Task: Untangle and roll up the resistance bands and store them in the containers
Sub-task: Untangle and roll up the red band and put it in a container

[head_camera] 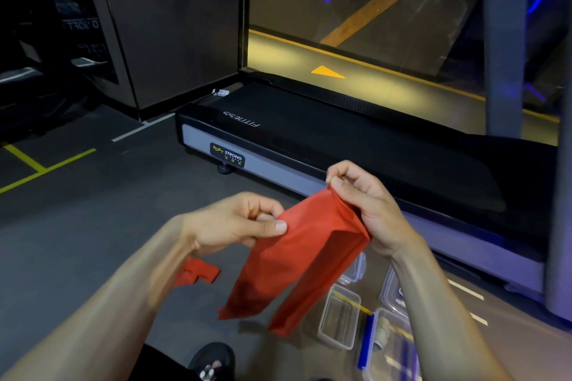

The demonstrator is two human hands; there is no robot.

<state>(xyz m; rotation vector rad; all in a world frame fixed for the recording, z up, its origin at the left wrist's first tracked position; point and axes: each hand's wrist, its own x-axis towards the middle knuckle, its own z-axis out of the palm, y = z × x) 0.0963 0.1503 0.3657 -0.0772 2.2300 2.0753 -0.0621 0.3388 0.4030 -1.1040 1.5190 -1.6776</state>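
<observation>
Above the clear containers [339, 317], left hand [235, 221] and right hand [360, 198] pinch the red resistance band [297, 260], flattening it; rolling looks next.

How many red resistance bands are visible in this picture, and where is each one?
2. One red band hangs between the left hand and right hand, each pinching it. Another red band lies on the floor, partly hidden under the left forearm. More may be hidden.
</observation>
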